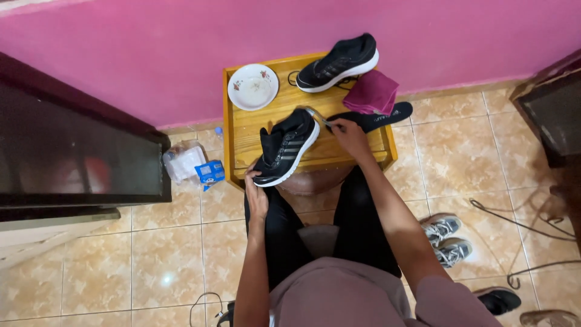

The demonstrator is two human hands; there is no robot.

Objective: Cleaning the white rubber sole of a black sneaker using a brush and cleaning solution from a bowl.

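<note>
Head view: left hand grips one black shoe overhanging the tray edge; right hand pinches a brush; second shoe behind.

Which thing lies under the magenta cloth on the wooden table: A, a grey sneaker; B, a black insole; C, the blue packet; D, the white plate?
B: the magenta cloth rests partly on the black insole, at the wooden table's right edge.
</note>
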